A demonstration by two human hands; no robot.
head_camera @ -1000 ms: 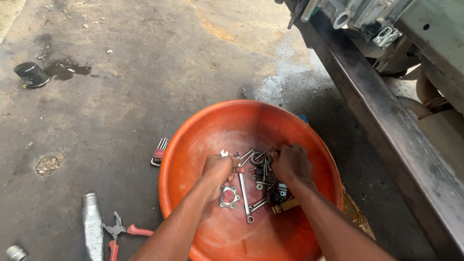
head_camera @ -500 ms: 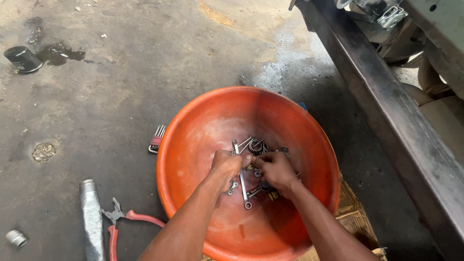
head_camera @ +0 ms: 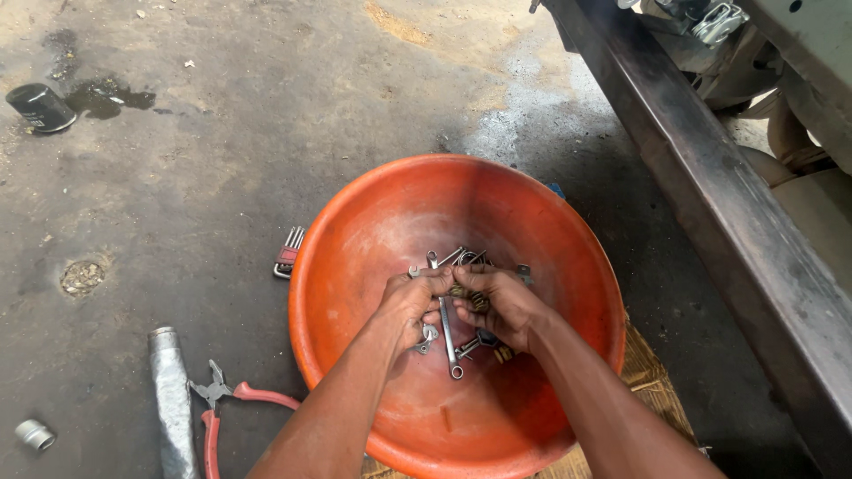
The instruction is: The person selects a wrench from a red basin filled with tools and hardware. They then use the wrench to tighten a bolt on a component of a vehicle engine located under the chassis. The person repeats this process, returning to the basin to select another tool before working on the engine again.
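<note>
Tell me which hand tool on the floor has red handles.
The pliers, lying left of the orange basin beside the grey metal tube; the other floor items are bare metal or black.

Your orange basin [head_camera: 373, 231] looks like smooth plastic with a dull sheen, and the wrenches [head_camera: 446, 328] in it are bare shiny metal. Beside it you have rough, stained concrete floor [head_camera: 222, 160], a matt metal pipe [head_camera: 171, 399], red rubber-handled pliers [head_camera: 217, 410] and a rusty dark steel beam [head_camera: 710, 204].
</note>
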